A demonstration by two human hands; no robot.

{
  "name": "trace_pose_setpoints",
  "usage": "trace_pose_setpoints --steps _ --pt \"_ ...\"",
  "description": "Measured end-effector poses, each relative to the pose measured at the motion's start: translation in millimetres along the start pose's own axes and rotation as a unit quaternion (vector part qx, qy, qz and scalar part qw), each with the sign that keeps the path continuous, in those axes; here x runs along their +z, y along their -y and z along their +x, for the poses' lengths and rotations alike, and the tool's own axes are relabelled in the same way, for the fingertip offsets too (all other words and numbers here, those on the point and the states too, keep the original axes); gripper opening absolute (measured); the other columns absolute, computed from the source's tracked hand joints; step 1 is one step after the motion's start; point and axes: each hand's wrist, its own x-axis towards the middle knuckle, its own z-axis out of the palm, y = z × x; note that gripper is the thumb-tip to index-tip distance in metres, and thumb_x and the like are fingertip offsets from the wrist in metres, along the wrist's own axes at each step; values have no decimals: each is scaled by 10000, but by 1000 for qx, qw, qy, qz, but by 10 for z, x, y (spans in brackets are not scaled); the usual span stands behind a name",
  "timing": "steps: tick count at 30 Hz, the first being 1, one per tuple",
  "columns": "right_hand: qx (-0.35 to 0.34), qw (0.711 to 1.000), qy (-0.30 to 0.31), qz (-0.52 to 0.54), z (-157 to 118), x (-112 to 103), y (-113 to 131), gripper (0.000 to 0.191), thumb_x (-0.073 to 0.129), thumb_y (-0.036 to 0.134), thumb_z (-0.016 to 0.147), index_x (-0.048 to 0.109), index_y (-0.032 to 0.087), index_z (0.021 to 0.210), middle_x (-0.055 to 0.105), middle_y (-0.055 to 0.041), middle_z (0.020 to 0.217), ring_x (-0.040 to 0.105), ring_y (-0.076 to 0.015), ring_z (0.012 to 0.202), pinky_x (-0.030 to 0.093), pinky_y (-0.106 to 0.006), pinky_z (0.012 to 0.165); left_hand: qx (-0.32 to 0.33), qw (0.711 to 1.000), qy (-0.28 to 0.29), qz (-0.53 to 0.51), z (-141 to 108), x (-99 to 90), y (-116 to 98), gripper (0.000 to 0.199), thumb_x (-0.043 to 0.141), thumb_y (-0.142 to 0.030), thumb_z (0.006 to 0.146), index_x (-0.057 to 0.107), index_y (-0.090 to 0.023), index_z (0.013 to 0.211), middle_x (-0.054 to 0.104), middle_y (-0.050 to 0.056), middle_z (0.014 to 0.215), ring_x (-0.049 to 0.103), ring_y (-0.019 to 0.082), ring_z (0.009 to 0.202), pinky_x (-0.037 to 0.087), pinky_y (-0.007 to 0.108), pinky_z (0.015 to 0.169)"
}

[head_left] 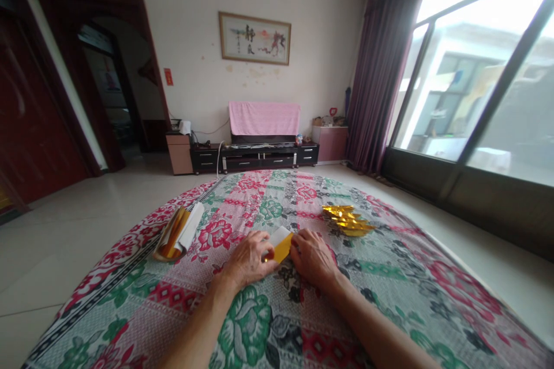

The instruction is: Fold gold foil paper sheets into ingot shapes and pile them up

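Observation:
Between my two hands is a small sheet of gold foil paper [283, 248], white on its back and partly folded over, low over the flowered cloth. My left hand [252, 257] pinches its left end, fingers curled. At the right end, my right hand [312, 254] grips the same sheet with bent fingers. To the right lies a pile of folded gold paper pieces [347, 220], shiny and pointed. Off to the left rests a curled stack of gold and white paper sheets [178, 233]. My fingers hide parts of the sheet's ends.
A round table with a flowered tablecloth [244, 323] spreads beneath my arms. Beyond it stand a low black TV cabinet [259, 156], a screen under a pink cloth [265, 118] and a pink side cabinet [332, 145]. A purple curtain [373, 69] hangs beside large windows on the right.

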Motion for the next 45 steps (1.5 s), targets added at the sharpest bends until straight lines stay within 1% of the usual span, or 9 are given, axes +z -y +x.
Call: trace_pose_setpoints --steps 2,4,8,14,20,26,32,40,45 --pt "13 1000 -8 -11 2 -4 6 146 469 248 861 597 184 835 564 -98 918 509 -209 833 367 -338 759 -6 1000 6 -6 -3 4 1 87 662 -272 700 666 -219 769 590 33 981 528 199 967 422 315 878" --pt "-1 1000 -12 -14 11 -31 25 129 480 228 852 602 189 868 565 -103 947 500 -224 882 364 -348 771 -13 1000 17 -17 -5 1 -1 94 649 -262 708 662 -219 790 601 24 945 543 186 922 432 304 854" --pt "-91 996 8 25 29 -93 84 137 501 157 825 609 209 890 575 -77 1006 483 -218 954 352 -350 813 -14 999 20 -31 -7 -3 3 104 627 -276 727 649 -212 806 609 22 906 557 177 875 442 287 819" --pt "-191 969 54 150 -6 -64 158 228 458 49 772 611 181 877 592 -49 885 522 -164 859 397 -291 807 -4 999 6 -46 -7 21 31 127 605 -312 756 655 -208 810 617 39 962 564 178 916 440 286 859" --pt "-191 955 61 220 -33 -100 164 288 525 82 724 626 182 975 583 -63 979 534 -176 912 425 -301 827 -17 996 -2 -84 -19 47 96 125 620 -258 728 667 -205 832 615 44 1036 567 177 976 440 279 889" --pt "-198 950 63 232 18 -45 137 295 549 65 715 655 198 956 601 -50 997 533 -170 938 421 -304 848 -27 993 -3 -114 -36 54 153 125 571 -150 721 657 -206 792 619 39 1066 564 164 1011 424 274 915" --pt "-198 953 45 225 48 28 132 212 554 82 751 662 182 903 616 -57 950 546 -167 900 424 -294 822 -48 990 16 -129 -47 53 218 121 573 -154 708 674 -198 756 607 54 1129 557 177 1056 399 288 961" --pt "-232 952 44 193 55 -19 132 163 481 163 870 636 191 910 619 -51 937 544 -155 893 410 -278 814 -60 990 52 -121 -56 20 254 208 569 -122 644 690 -209 789 576 38 1209 531 187 1116 364 273 1003" --pt "-208 963 40 169 13 -47 179 160 435 143 873 589 176 899 610 -48 902 538 -152 863 397 -279 810 -56 989 47 -129 -67 -7 222 190 609 -144 624 675 -202 793 575 42 1208 535 192 1113 369 265 995"
